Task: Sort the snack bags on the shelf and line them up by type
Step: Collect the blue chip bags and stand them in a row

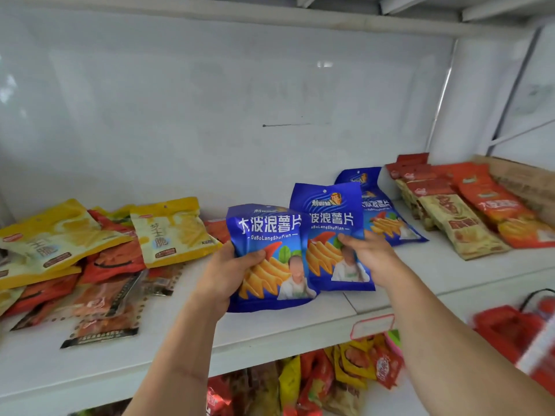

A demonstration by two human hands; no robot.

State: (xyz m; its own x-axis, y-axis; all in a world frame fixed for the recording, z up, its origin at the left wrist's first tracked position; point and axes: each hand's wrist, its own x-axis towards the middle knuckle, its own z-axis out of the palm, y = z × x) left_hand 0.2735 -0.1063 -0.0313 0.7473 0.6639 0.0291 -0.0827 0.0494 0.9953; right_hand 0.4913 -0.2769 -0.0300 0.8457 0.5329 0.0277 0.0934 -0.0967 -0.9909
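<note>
We see a white shelf (420, 265) with snack bags spread along it. Near the middle, the left hand (228, 274) grips a blue chip bag (267, 235) by its left edge, thumb curled across the front and the other fingers hidden behind the packet. This bag is tilted up toward us, its lower edge close to the shelf's near part. Just to its right, the right hand (372, 256) holds a second blue bag (330, 211) at its right edge, thumb pinched on the front and the remaining fingers behind it; the first bag overlaps this one's left side. Farther right and farther back, more blue bags (387, 217) of the same kind lie in an overlapping row, leaning toward the back wall.

At the far right of the shelf, red and orange bags (492, 202) and beige packets (459, 226) lie in overlapping rows, beside a wooden crate (522, 181).

On the left, an unsorted heap holds yellow bags (171, 229), orange-red bags (114, 259) beneath them, and clear dark-edged packets (105, 313) nearer to us.

Below the shelf's front edge, which carries a pink-bordered price tag (372, 325), a lower shelf shows mixed red and yellow snack packs (339, 373). A red blurred item (510, 328) sits at the near right.
</note>
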